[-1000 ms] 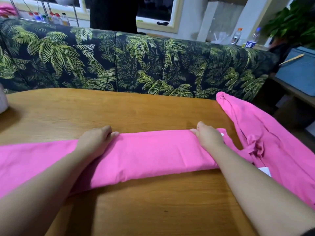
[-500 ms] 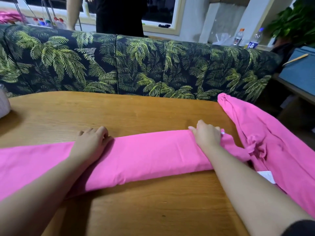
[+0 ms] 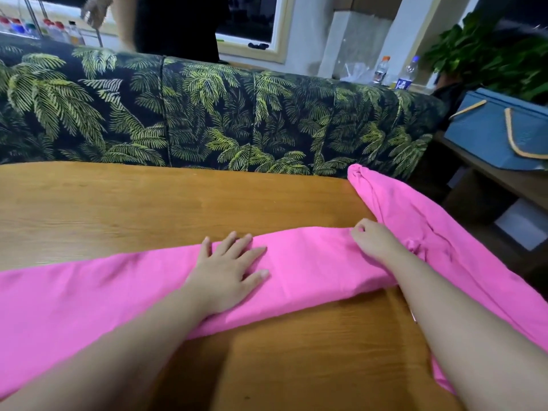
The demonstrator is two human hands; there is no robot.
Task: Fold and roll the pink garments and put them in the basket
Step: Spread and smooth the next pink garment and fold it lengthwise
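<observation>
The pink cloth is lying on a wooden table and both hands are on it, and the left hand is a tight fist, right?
Not quite. The head view shows the left hand lying flat with fingers spread on the pink cloth. The rest is right: wooden table, and the right hand is on the cloth too.

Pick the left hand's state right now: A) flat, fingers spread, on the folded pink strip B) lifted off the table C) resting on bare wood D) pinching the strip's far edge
A: the left hand lies palm down with straight, spread fingers on the folded pink garment, while the right hand curls at the strip's right end.
</observation>
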